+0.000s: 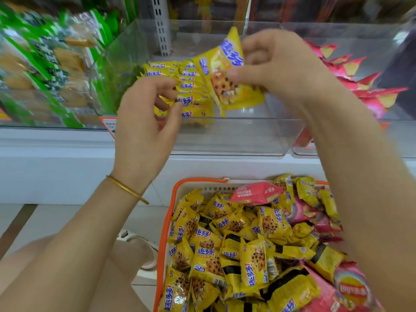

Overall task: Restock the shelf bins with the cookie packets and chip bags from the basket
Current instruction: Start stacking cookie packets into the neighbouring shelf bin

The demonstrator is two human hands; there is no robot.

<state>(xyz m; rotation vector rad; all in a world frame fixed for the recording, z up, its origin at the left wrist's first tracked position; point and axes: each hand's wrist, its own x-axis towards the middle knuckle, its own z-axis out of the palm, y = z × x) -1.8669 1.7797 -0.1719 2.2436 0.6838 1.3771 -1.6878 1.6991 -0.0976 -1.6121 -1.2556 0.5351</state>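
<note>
My right hand (279, 66) pinches a yellow cookie packet (227, 73) above the clear middle shelf bin (236, 140). A row of yellow cookie packets (191, 91) stands upright in the bin's left part. My left hand (146, 118) hovers at the front of that row, fingers curled and apart, its fingertips touching the packets without gripping one. Below, the orange-rimmed basket (171, 199) is heaped with yellow cookie packets (254, 255) and pink chip bags (346, 289).
A bin of green-wrapped cracker packs (51, 70) stands to the left. A bin of red and pink chip bags (351, 70) stands to the right. The white shelf ledge (67, 167) runs below the bins. My knees and a sandalled foot (139, 244) are left of the basket.
</note>
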